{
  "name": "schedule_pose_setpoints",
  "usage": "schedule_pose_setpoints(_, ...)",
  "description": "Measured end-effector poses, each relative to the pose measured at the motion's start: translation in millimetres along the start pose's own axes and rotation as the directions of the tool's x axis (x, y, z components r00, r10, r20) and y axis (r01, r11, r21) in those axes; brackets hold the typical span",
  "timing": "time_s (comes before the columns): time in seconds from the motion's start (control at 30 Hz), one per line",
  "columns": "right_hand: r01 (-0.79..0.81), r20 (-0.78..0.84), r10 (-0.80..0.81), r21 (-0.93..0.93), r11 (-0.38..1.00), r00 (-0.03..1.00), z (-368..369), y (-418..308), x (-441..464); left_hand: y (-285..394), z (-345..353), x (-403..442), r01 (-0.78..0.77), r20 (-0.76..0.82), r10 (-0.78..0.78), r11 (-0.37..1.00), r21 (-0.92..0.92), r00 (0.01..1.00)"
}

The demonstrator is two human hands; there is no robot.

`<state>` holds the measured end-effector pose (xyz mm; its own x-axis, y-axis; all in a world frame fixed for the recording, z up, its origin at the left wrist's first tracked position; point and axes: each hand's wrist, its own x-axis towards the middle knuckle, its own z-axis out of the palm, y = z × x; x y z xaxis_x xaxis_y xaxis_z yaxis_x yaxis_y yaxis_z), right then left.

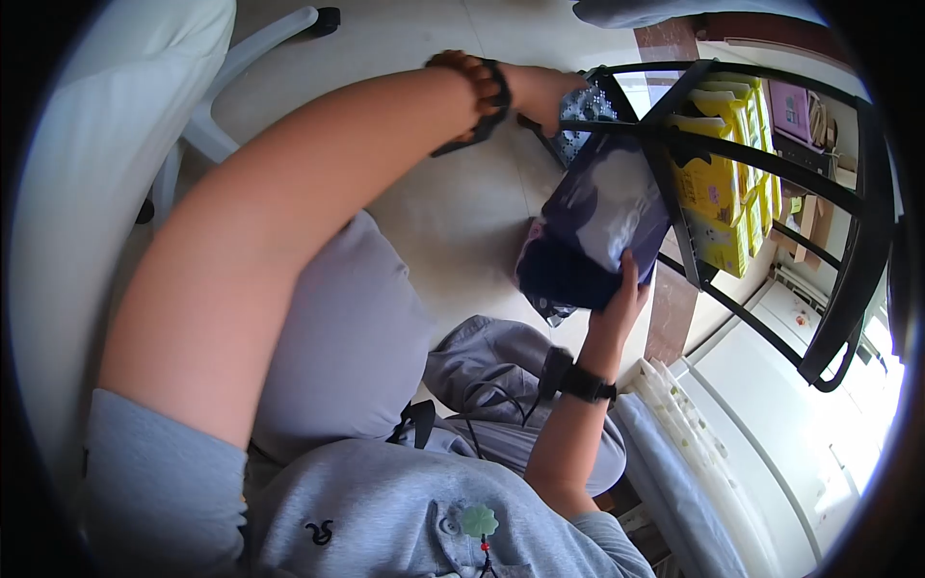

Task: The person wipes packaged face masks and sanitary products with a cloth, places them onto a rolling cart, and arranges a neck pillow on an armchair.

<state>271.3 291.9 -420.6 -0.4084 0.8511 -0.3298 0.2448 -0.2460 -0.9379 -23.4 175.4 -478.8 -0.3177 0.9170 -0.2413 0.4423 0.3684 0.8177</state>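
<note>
The glossy plastic-wrapped pack (602, 217), dark navy with a pale patch across its face, is at the black metal rack (771, 154), on my right. Its long axis slants in my view, the upper end leaning toward a rack bar and the lower end pointing back toward my knees. My right hand (624, 294) grips the lower corner, one digit flat on the wrap and the others partly hidden. My left hand (551, 96) reaches to the rack's far end, fingers curled at a patterned grey-blue panel (586, 118); I cannot tell whether they pinch it. Inside the rack, soft yellow packs (727, 183) with crinkled wrapping are stacked together. Beyond them is a boxy purple container (790, 111). Pale, smooth floor (453, 217) lies below.
</note>
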Motion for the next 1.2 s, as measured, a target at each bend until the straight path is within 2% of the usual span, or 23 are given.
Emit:
schedule_pose_setpoints(0.07, 0.138, -0.05, -0.144, -0.105, 0.985, 0.988, 4.5, 7.7, 32.2, 4.9, 4.9, 15.6, 0.013, 0.025, -0.015, 0.999, 0.046, 1.0)
schedule_pose_setpoints(0.13, 0.3, 0.05, -0.296, -0.232, 0.925, 0.954, 6.3, 13.9, 63.2, -9.3, 28.1, 30.1, -0.03, 0.025, 0.028, 0.995, 0.094, 0.999)
schedule_pose_setpoints(0.17, 0.379, 0.109, -0.363, -0.283, 0.881, 0.925, 7.9, 15.7, 80.3, -15.5, 37.3, 32.7, -0.122, -0.01, 0.123, 0.99, 0.075, 0.992)
schedule_pose_setpoints(0.27, 0.342, 0.277, -0.228, -0.493, 0.8, 0.933, -6.1, 13.0, 137.0, 2.4, 45.4, 24.8, -0.027, -0.04, 0.029, 0.998, 0.051, 0.999)
schedule_pose_setpoints(0.3, 0.396, 0.328, -0.232, -0.634, 0.664, 0.916, -10.2, 10.4, 151.0, -0.3, 54.3, 25.6, 0.004, -0.07, -0.005, 1.0, -0.016, 0.998)
schedule_pose_setpoints(0.37, 0.483, 0.433, -0.218, -0.817, 0.315, 0.875, -12.5, 0.9, 178.8, 0.5, 55.8, 28.7, 0.05, -0.079, -0.052, 0.998, -0.027, 0.996)
schedule_pose_setpoints(0.47, 0.431, 0.386, -0.306, -0.898, 0.093, 0.87, -25.7, 15.6, 216.2, 5.8, 52.9, 19.3, 0.066, -0.081, -0.069, 0.997, -0.047, 0.994)
schedule_pose_setpoints(0.57, 0.474, 0.439, -0.362, -0.881, 0.007, 0.822, -23.5, 26.2, 236.5, 13.0, 52.5, 16.6, 0.072, -0.081, -0.072, 0.997, 0.005, 0.994)
schedule_pose_setpoints(0.8, 0.608, 0.541, -0.421, -0.793, 0.033, 0.728, -6.6, 11.6, 228.2, 6.2, 53.4, 14.3, 0.037, -0.075, -0.036, 0.999, 0.007, 0.997)
schedule_pose_setpoints(0.93, 0.672, 0.551, -0.469, -0.728, 0.133, 0.69, -9.2, -4.6, 190.6, 3.5, 57.9, 16.1, 0.03, -0.118, -0.029, 1.0, 0.008, 0.993)
schedule_pose_setpoints(1.0, 0.622, 0.471, -0.496, -0.758, 0.195, 0.729, -15.9, -4.9, 160.6, 4.4, 54.4, 10.7, 0.01, -0.139, -0.004, 0.999, 0.039, 0.99)
schedule_pose_setpoints(1.07, 0.441, 0.265, -0.53, -0.866, 0.236, 0.805, -29.3, 4.5, 123.7, 5.8, 50.7, 3.8, 0.105, -0.17, -0.088, 0.99, 0.089, 0.981)
schedule_pose_setpoints(1.1, 0.283, 0.031, -0.34, -0.629, 0.724, 0.94, -12.6, -5.2, 82.9, 4.8, 45.7, 3.4, 0.124, -0.135, -0.102, 0.978, 0.167, 0.986)
schedule_pose_setpoints(1.17, 0.353, 0.019, -0.403, -0.523, 0.776, 0.915, -2.2, -3.5, 33.5, 1.6, 34.3, 5.6, 0.154, -0.065, -0.14, 0.929, 0.336, 0.988)
schedule_pose_setpoints(1.2, 0.293, 0.004, -0.321, -0.422, 0.858, 0.947, 9.7, -5.4, 9.6, 8.3, 29.8, 6.2, 0.128, 0.168, -0.172, 0.961, 0.245, 0.971)
